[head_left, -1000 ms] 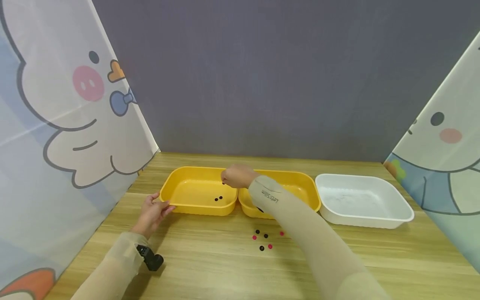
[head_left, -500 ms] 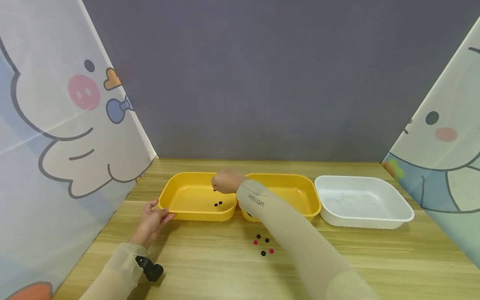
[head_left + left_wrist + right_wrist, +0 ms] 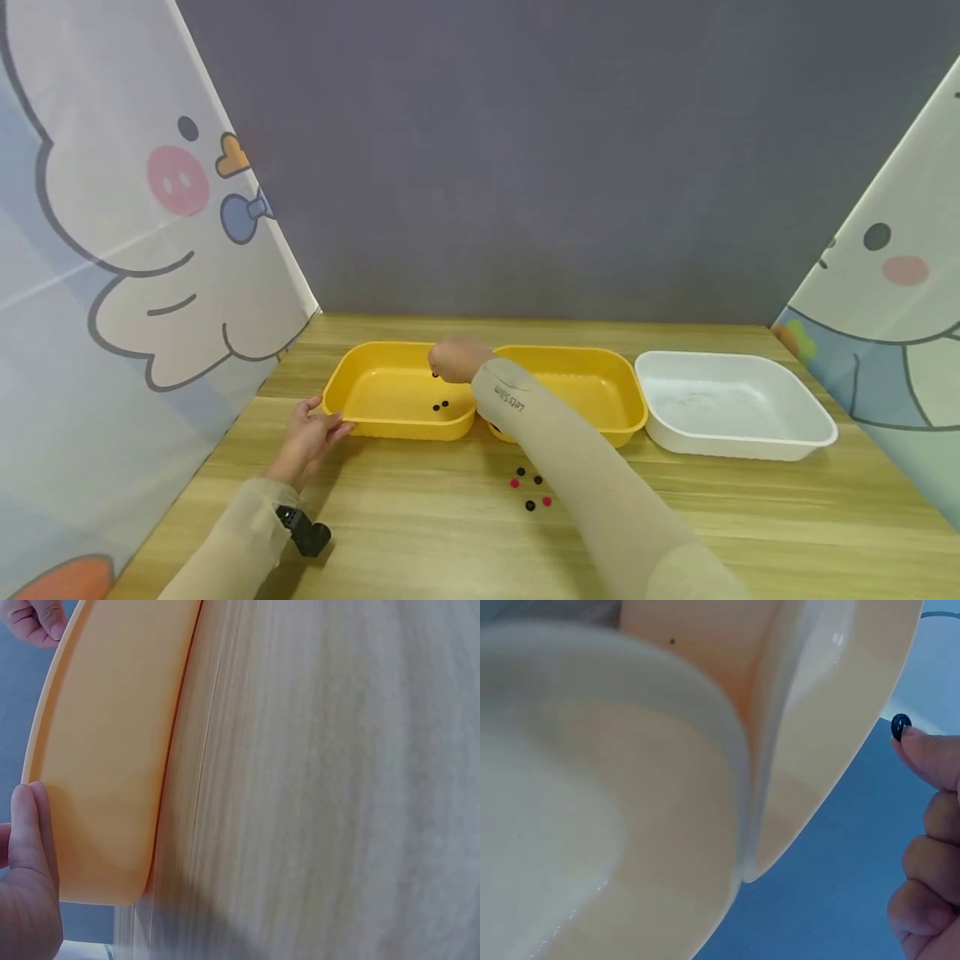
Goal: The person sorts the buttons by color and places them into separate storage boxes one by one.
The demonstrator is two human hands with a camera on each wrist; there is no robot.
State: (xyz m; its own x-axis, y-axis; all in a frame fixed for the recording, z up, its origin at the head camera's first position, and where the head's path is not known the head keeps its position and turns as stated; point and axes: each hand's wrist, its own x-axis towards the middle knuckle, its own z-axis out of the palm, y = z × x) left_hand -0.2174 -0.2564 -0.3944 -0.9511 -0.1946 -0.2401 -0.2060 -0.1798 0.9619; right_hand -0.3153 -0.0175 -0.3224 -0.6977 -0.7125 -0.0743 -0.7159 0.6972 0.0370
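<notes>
In the head view my left hand [image 3: 309, 437] holds the front left corner of the left yellow tray [image 3: 408, 430]. The left wrist view shows two fingers [image 3: 28, 832] lying along the tray's outer wall, tips at the rim. My right hand [image 3: 459, 360] is above the right part of that tray. Its thumb and finger pinch a small black button [image 3: 901, 727], and the other fingers are curled in. Two black buttons [image 3: 437, 407] lie on the tray's floor. On the table, in front of the trays, are several black and pink buttons [image 3: 530, 505].
A second yellow tray [image 3: 600, 392] stands against the first, partly behind my right sleeve. To its right is a white tray [image 3: 738, 446]. A grey panel [image 3: 525, 167] rises behind the wooden table [image 3: 405, 517], with printed cloth [image 3: 150, 250] at both sides.
My right hand has shifted left, from the seam between the yellow trays to over the left one, still pinching the button. My left hand stays at the corner. One pink button is now hidden behind my sleeve.
</notes>
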